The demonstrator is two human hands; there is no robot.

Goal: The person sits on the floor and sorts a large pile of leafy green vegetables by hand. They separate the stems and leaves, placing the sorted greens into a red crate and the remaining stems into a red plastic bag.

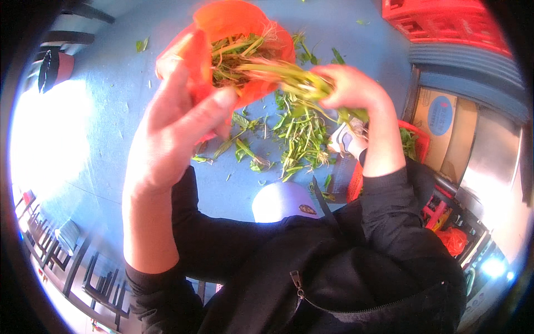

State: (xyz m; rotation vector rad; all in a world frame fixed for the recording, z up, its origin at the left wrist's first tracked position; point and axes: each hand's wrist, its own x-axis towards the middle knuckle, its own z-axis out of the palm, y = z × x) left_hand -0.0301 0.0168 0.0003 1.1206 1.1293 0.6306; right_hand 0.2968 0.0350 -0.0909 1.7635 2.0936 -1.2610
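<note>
My left hand [167,133] holds the near left side of an orange-red plastic bag [231,16], its fingers behind the film and its thumb in front. Through the bag's wide mouth I see a tangle of green stems and pale roots [227,73]. In my right hand [356,85], to the right of the bag, is a bunch of leafy green stems [292,79]. The root end of this bunch points left into the mouth and is blurred. Below both hands, a loose heap of leafy greens [304,137] lies on the blue floor [121,108].
Stray leaves and stems [250,156] lie around the heap. A shoe [346,135] stands at its right, near a red plastic basket [417,140] holding greens. Red crates [446,27] and a cardboard box [436,112] are on the right. A white rounded object [277,202] is below me.
</note>
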